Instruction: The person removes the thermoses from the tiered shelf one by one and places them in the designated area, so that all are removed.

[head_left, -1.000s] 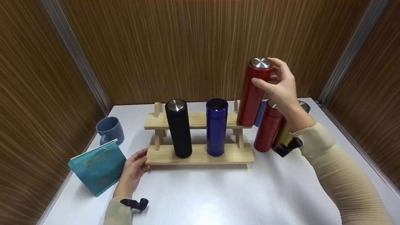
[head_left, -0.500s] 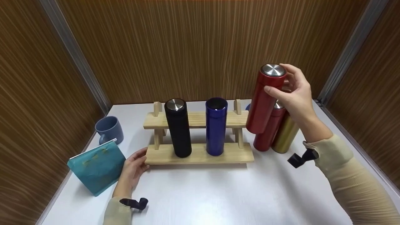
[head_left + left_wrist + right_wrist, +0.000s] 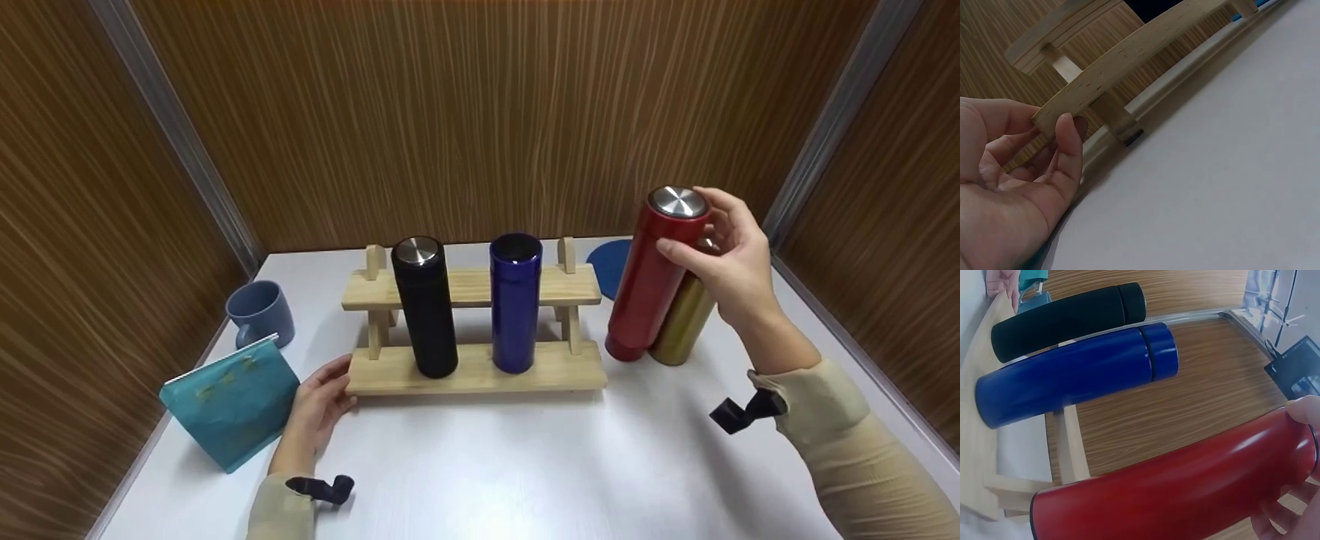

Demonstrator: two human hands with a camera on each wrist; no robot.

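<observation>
Two flasks stood upright in the wooden rack [image 3: 472,371] at the centre of the head view: a black flask [image 3: 424,307] at centre left and a blue flask [image 3: 514,304] just right of it, both seated on the lower board and leaning against the upper rail, which kept them from tipping. The rack's right-hand place was bare.

At the right of the frame the right hand [image 3: 731,266] gripped a red flask [image 3: 654,274] near its steel cap, thumb on the near side and the other fingers curled round the far side. The flask tilted, cap to the right, and its base was low beside the rack's right end, at or just above the table [image 3: 480,465]; contact could not be told. A grip that high probably let the hand steer the base. Touching or just behind it stood a gold flask [image 3: 681,326], and a blue disc [image 3: 606,264] lay behind them.

At lower left the left hand [image 3: 319,405] held the left end of the rack's lower board. The left wrist view showed the thumb [image 3: 1069,138] pressed on the board's end and the fingers curled loosely under it, likely steadying the rack.

Further left, a teal pouch [image 3: 232,401] stood propped on the table, with a blue mug [image 3: 259,311] behind it by the wall.
</observation>
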